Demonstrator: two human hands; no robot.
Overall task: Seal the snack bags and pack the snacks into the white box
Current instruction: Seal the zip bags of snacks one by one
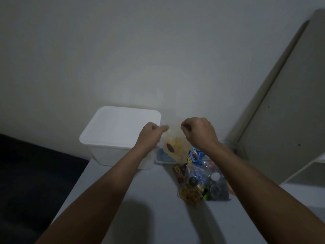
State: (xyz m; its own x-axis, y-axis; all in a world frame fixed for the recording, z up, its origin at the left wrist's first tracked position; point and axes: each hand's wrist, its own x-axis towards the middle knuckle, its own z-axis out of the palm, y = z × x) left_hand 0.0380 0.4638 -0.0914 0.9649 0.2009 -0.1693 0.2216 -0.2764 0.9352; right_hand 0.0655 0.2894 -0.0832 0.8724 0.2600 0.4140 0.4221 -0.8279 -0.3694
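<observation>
A clear bag of pale yellow chips (175, 147) with a dark round label hangs upright above the table, between my two hands. My left hand (151, 133) pinches the bag's top at its left corner. My right hand (197, 132) pinches the top at its right corner, fingers curled. The white box (114, 134) stands to the left with its lid on, close to my left wrist. More snacks lie in a heap on the table to the right: a bag of orange puffs (190, 193), a bag of blue-wrapped sweets (199, 173) and a blue packet (196, 154).
A small clear tray (161, 160) sits behind the held bag. The grey table (140, 199) ends at its left edge over a dark floor (26, 173). A white shelf unit (290, 111) leans at the right. The wall rises just behind the box.
</observation>
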